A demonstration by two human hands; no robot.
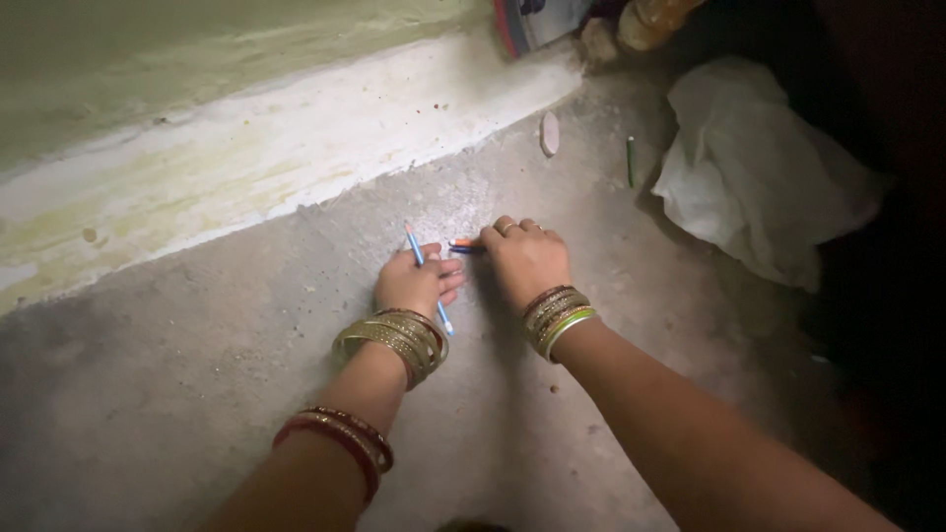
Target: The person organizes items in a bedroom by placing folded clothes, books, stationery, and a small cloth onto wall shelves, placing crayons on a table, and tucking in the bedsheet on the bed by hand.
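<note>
As we knelt by the white step, our left hand gripped one thin blue pencil; our right hand pinched two short pencils, orange and blue, near that step.

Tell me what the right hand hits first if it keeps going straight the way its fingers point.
The right hand points up-left; its fingertips are already at the orange and blue pencils. Past them, bare floor, then probably the pale step.

Gold bangles; green-edged bangles
</note>
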